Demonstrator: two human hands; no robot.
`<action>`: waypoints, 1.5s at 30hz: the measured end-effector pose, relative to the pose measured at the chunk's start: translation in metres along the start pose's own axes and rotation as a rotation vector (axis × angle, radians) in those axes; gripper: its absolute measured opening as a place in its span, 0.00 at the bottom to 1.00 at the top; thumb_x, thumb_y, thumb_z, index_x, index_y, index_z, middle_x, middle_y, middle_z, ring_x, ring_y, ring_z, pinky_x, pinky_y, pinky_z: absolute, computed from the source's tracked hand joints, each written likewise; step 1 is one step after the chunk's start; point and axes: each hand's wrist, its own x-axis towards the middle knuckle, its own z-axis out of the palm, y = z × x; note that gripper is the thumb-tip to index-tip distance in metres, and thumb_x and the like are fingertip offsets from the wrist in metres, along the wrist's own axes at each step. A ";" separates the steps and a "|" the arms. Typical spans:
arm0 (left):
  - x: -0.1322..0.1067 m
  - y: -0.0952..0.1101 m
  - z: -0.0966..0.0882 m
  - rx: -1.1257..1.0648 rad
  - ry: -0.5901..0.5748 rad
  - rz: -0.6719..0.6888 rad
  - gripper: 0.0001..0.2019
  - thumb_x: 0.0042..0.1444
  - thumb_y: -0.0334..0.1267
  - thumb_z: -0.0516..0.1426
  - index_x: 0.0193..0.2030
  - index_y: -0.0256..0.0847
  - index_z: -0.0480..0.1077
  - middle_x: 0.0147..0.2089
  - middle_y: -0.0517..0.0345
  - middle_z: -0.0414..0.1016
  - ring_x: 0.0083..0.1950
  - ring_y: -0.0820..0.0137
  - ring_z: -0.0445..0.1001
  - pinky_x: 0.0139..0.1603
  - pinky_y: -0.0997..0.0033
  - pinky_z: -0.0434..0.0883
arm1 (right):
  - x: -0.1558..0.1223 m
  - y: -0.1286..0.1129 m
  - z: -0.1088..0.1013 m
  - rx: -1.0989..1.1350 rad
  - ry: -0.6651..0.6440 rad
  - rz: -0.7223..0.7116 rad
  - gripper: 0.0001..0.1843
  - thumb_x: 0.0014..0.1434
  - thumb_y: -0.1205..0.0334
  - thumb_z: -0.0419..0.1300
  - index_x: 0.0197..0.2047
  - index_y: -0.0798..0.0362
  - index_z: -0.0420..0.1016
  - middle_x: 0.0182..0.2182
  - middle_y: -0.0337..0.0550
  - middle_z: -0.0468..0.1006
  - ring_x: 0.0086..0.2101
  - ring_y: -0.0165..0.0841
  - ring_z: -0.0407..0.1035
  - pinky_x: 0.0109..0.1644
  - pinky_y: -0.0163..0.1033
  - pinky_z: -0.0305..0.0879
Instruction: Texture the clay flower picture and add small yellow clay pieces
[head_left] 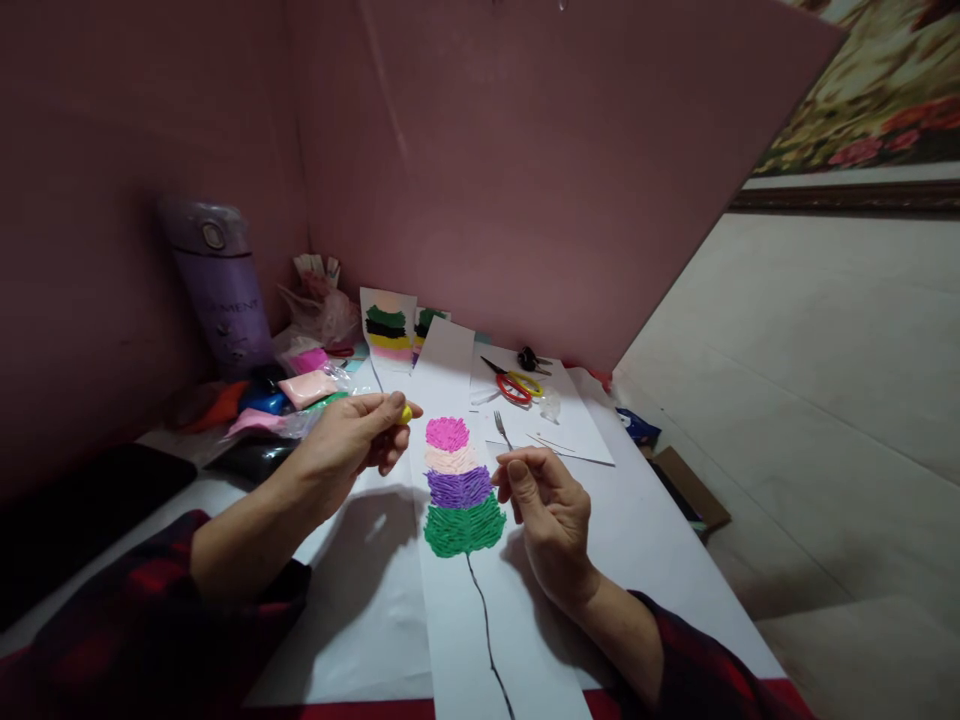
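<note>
Between the thumb and fingers of my left hand point(360, 435) is a small lump of yellow clay point(406, 413), held above the paper's left side. My right hand point(547, 515) grips a small fork point(502, 428), its tines pointing up and away from me. Under and between the hands lies a white paper strip point(457, 625). On it are textured clay bands: bright pink point(447, 433) at the far end, then pale peach point(450, 460), purple point(459, 489) and green point(465, 527). A dark line point(486, 620) runs from the green band towards me.
Bags of coloured clay point(309, 388) lie at left, near a purple bottle point(225, 290). Beyond the strip stand finished clay pictures point(388, 330). Red and yellow scissors point(514, 386) rest on white paper at the back right. A pink wall point(480, 180) rises behind the table.
</note>
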 end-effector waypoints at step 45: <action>-0.002 -0.018 0.012 0.085 -0.178 -0.022 0.20 0.44 0.50 0.65 0.37 0.35 0.72 0.33 0.53 0.77 0.29 0.73 0.70 0.27 0.73 0.64 | 0.001 -0.001 0.001 0.098 0.068 0.065 0.15 0.67 0.52 0.54 0.35 0.52 0.74 0.25 0.38 0.74 0.22 0.25 0.64 0.21 0.29 0.56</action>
